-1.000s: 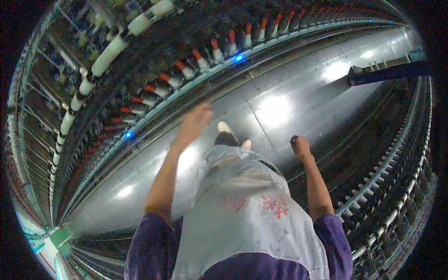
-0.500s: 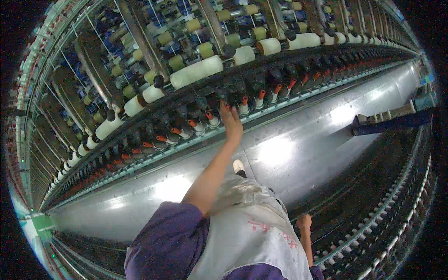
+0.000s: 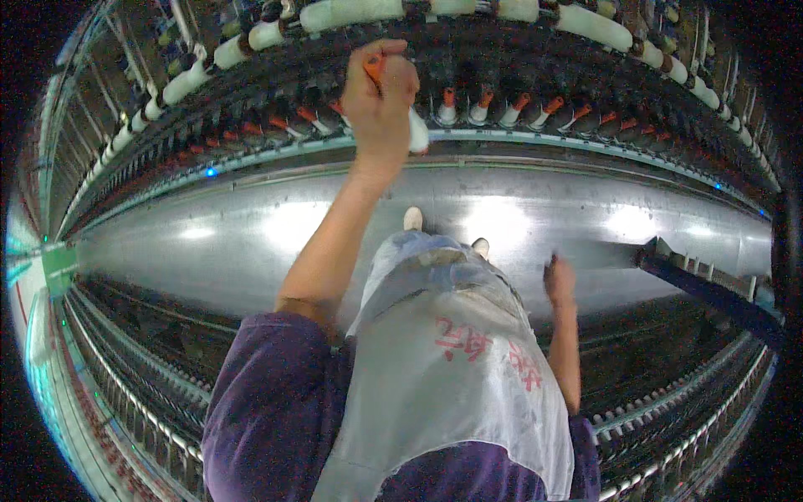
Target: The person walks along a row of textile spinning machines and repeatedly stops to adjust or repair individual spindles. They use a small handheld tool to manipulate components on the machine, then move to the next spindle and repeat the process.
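My left hand [image 3: 381,100] is raised in front of the spinning frame, its fingers closed around a yarn bobbin [image 3: 417,132]. The bobbin's orange tube end shows between the fingers, and its white yarn end sticks out beside the wrist, tilted. Behind it runs a row of similar bobbins [image 3: 481,107] with orange tops, seated on the spindle rail. My right hand [image 3: 561,280] hangs low at my right side over the aisle, curled and blurred. A dark patch shows at its fingers, but I cannot make out what it is.
White rollers [image 3: 351,14] line the machine above the bobbins. A dark blue cart-like thing [image 3: 707,289] with pale upright pegs stands at the right on the shiny metal floor [image 3: 318,222]. Another machine row [image 3: 669,393] runs behind me, and a green box [image 3: 58,259] sits at the far left.
My left hand has risen from the spindle row and now grips a bobbin. The view has turned and shifted; my right hand has come forward.
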A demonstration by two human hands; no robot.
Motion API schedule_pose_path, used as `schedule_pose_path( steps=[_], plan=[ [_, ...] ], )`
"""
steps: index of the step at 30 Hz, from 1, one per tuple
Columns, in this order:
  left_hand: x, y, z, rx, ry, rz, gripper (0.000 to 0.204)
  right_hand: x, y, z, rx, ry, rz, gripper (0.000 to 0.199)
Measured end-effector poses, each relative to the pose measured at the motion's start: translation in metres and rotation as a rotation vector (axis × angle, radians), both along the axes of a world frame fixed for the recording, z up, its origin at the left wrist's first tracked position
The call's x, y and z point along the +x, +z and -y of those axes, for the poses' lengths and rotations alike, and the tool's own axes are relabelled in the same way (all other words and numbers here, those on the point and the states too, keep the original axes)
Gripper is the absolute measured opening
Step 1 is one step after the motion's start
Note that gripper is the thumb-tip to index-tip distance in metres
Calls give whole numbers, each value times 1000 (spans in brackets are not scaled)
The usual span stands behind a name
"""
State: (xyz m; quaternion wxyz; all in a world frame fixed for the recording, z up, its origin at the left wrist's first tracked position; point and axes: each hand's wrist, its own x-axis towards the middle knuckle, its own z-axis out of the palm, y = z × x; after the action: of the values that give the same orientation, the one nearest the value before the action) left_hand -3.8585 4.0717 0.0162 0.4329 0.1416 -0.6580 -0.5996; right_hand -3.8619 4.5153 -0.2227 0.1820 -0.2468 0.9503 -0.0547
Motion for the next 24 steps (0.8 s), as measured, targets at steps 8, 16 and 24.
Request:
schedule_pose_path(
  steps=[8,16,24],
  plan=[
    [28,-8,-69,1015,-450,207,35,-65,193,174,-863,391,612,44],
    [68,-22,-83,1111,-303,-106,35,-12,206,148,-620,443,1074,25],
    [86,-36,-65,1131,-281,-243,37,2,199,129,-1115,29,799,16]
  ],
)
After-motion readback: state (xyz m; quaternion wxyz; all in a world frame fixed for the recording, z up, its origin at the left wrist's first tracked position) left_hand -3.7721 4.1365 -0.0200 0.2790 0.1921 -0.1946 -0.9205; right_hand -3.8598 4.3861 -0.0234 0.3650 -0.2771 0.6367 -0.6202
